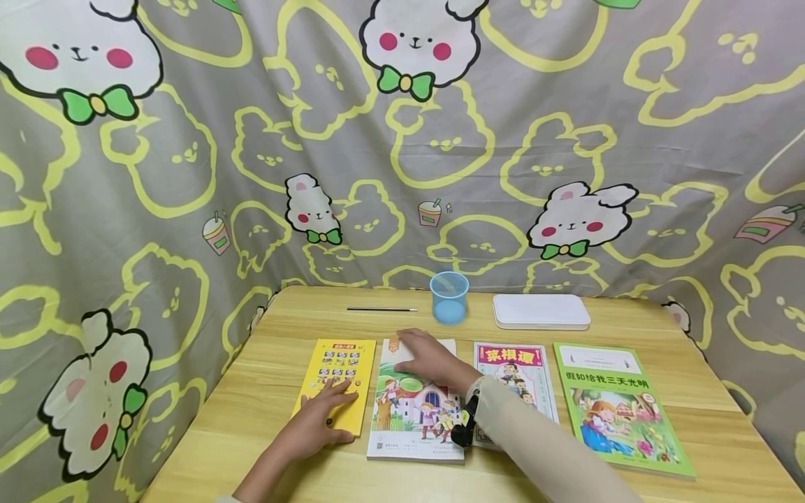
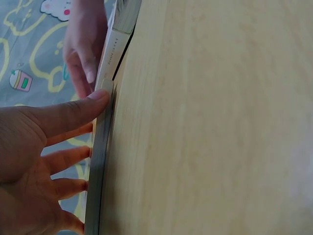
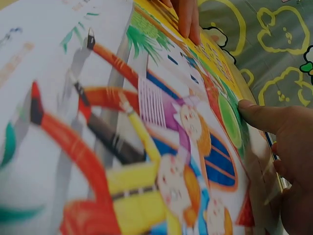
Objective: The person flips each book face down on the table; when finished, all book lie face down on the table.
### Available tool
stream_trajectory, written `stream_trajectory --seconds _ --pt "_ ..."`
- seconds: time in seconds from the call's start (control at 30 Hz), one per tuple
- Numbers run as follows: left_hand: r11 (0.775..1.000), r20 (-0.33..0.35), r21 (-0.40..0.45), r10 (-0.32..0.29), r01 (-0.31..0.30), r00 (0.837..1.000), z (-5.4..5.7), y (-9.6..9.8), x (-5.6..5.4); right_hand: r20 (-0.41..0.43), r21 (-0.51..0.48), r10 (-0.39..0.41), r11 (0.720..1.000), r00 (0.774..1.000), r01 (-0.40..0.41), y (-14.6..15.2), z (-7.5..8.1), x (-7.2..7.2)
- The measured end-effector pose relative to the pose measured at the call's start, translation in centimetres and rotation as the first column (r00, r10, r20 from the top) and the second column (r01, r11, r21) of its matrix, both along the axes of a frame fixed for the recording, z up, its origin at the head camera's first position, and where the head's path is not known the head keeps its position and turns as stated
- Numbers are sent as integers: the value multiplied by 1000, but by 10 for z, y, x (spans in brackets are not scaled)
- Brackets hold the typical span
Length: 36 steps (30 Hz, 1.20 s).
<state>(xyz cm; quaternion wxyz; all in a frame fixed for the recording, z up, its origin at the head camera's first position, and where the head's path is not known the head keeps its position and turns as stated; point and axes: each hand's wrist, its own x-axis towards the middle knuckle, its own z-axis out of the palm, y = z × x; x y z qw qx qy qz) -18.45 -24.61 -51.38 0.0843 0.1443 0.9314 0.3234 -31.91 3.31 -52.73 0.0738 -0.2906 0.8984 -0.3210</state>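
Head view. Left hand (image 1: 323,419) flat, fingers straight, pressing on yellow book (image 1: 336,381); grip open, nothing clasped. Right hand (image 1: 430,360) flat on storybook (image 1: 415,405), fingers spread over its upper cover; grip open. Storybook just right of left grip, lying flat on bench (image 1: 251,419), edge close beside yellow book. Right of right grip: pink book (image 1: 522,370), partly under the sleeve, then green book (image 1: 619,409). Beyond right grip: blue cup (image 1: 449,297), white box (image 1: 541,311) further right, pen (image 1: 381,309) to the left. Printed cloth (image 1: 189,175) behind bench.

Left wrist view. Left hand (image 2: 34,166) with fingers straight, thumb tip touching edge of yellow book (image 2: 98,171). Storybook (image 2: 115,49) edge beyond the thumb, right hand (image 2: 85,46) resting against it. Bench (image 2: 210,122) filling the rest.

Right wrist view. Right hand (image 3: 283,147) at far right, thumb tip pressed on storybook (image 3: 146,137) cover; remaining fingers curled loosely at book edge, hold unclear from here. Left hand (image 3: 188,17) fingertips visible beyond, at upper edge. Cloth (image 3: 274,49) behind.
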Motion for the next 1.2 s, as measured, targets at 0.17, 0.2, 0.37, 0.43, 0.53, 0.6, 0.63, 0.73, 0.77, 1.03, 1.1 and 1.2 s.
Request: stream_trajectory --seconds 0.17,0.2,0.37,0.43,0.53,0.6,0.63,0.73,0.77,1.03,1.1,1.2 --pt "1000 -1 0 -1 1 1000 0 0 0 -28 44 -7 999 1000 8 13 -2 -1" --pt "1000 -1 -2 0 0 1000 0 0 0 -35 44 -5 999 999 7 16 -2 -2" --pt "1000 -2 -4 3 -3 1000 1 0 1 -68 32 -3 999 998 5 29 0 0" --pt "1000 -1 -1 4 -4 1000 1 0 0 -76 31 -7 999 997 9 34 0 1" --pt "1000 1 0 3 -3 1000 1 0 0 -77 36 -15 999 997 18 42 -2 0" --pt "1000 2 0 3 -3 1000 1 0 0 -75 30 -18 999 997 20 47 -3 0" --pt "1000 1 -2 3 -3 1000 1 1 1 -73 33 -20 999 997 22 50 -3 0" --pt "1000 0 -4 4 -4 1000 2 1 1 -60 14 -26 1000 998 27 57 -4 2" --pt "1000 0 -4 4 -4 1000 2 1 1 -54 12 -29 999 998 30 59 -4 2" --pt "1000 1 -6 8 -8 1000 3 1 1 -41 2 -61 998 997 61 74 -6 5" --pt "1000 1 -6 7 -7 1000 3 1 1 -22 -15 -67 998 998 66 77 -5 6" --pt "1000 -1 -7 7 -7 1000 2 1 1 7 -36 -73 997 997 74 83 -5 7"
